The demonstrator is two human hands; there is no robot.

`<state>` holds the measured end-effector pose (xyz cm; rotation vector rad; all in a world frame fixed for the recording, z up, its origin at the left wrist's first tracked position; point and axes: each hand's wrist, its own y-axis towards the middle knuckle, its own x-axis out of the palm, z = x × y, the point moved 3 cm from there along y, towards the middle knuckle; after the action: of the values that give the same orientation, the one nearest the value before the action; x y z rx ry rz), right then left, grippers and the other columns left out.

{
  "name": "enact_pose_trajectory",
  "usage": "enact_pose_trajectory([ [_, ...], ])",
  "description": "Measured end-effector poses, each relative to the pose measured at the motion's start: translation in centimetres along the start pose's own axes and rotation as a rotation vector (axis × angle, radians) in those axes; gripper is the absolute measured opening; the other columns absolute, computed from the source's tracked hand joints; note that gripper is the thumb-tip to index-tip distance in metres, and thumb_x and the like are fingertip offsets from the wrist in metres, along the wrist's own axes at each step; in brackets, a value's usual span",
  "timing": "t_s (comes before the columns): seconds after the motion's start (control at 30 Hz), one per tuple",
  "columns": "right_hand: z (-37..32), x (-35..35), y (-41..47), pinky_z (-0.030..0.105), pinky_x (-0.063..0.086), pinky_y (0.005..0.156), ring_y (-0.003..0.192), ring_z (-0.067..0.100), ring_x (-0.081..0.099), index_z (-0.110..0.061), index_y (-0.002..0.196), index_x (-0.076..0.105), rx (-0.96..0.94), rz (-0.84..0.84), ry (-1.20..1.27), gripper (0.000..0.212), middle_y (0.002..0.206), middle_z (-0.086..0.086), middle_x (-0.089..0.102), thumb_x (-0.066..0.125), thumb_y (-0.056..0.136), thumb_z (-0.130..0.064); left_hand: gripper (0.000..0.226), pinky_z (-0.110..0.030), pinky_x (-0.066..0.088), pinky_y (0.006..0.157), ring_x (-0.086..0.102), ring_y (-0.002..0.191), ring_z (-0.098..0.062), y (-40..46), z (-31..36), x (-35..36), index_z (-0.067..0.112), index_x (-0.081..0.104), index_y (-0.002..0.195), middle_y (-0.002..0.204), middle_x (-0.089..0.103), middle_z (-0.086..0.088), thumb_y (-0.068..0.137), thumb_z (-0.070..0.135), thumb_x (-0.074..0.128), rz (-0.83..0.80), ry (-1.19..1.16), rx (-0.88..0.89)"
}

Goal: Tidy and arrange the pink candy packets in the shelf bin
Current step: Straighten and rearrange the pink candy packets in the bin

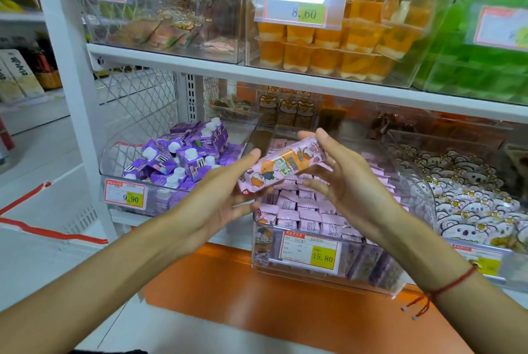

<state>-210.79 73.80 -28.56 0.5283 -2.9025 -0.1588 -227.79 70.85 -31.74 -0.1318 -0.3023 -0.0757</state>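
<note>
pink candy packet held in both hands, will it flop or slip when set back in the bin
The pink candy packet probably stays fairly stiff: it spans both hands without sagging. Its glossy wrap may slide on the packets in the bin. Its rounded sides could let it roll.

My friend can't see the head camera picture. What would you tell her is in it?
Two bare hands, left hand and right hand, hold a long pink candy packet above a clear shelf bin full of small pink packets. Purple cartons fill the bin to the left; orange jelly cups sit on the shelf above.
</note>
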Motion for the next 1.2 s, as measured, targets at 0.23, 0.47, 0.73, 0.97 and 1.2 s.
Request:
enact_pose_trajectory([
  [0.23, 1.0, -0.4, 0.2, 0.016, 0.054, 0.069, 0.084, 0.017, 0.072, -0.007, 0.094, 0.069, 0.055, 0.091, 0.119, 0.031, 0.088, 0.005, 0.075, 0.055, 0.092, -0.035, 0.043, -0.02, 0.053, 0.056, 0.069, 0.083, -0.003, -0.2, 1.0, 0.1, 0.027, 0.073, 0.096, 0.092, 0.074, 0.008, 0.066, 0.056, 0.063, 0.07, 0.109, 0.208],
  [0.47, 2.2, -0.8, -0.1, 0.025, 0.047, 0.076, 0.088, 0.007, 0.058, -0.033, 0.106, 0.057, -0.197, 0.014, -0.934, 0.022, 0.097, -0.021, 0.06, 0.052, 0.09, -0.047, 0.037, -0.01, 0.048, 0.068, 0.064, 0.085, 0.002, -1.2, 2.9, -1.1, 0.028, 0.055, 0.102, 0.089, 0.07, 0.016, 0.071, 0.033, 0.076, 0.283, 0.481, 0.766],
  [0.73, 2.6, -1.3, -0.3, 0.027, 0.037, 0.071, 0.095, 0.012, 0.051, -0.025, 0.099, 0.071, -0.328, -0.009, -1.423, 0.023, 0.097, -0.009, 0.064, 0.064, 0.086, -0.042, 0.035, -0.009, 0.04, 0.065, 0.051, 0.07, 0.017, -1.3, 4.1, -0.7, 0.025, 0.068, 0.097, 0.091, 0.07, 0.017, 0.073, 0.05, 0.065, 0.13, 1.183, 0.978],
  [0.97, 2.4, -1.6, 0.1, 0.01, 0.034, 0.059, 0.079, 0.004, 0.053, -0.022, 0.095, 0.071, -0.251, -0.036, -1.337, 0.018, 0.09, -0.011, 0.062, 0.069, 0.084, -0.036, 0.035, -0.038, 0.051, 0.076, 0.058, 0.101, -0.01, 1.0, 3.4, 1.3, 0.029, 0.064, 0.111, 0.111, 0.065, 0.013, 0.083, 0.049, 0.063, -0.072, 1.576, 0.899],
  [1.2, 2.8, -1.7, -0.4, 0.029, 0.047, 0.075, 0.087, 0.007, 0.056, -0.027, 0.098, 0.071, -0.26, -0.049, -1.313, 0.015, 0.093, -0.011, 0.061, 0.061, 0.089, -0.034, 0.04, -0.027, 0.033, 0.085, 0.041, 0.111, -0.013, 1.7, 0.6, 0.6, 0.032, 0.067, 0.109, 0.109, 0.057, 0.015, 0.094, 0.052, 0.036, -0.113, 1.862, 0.954],
])
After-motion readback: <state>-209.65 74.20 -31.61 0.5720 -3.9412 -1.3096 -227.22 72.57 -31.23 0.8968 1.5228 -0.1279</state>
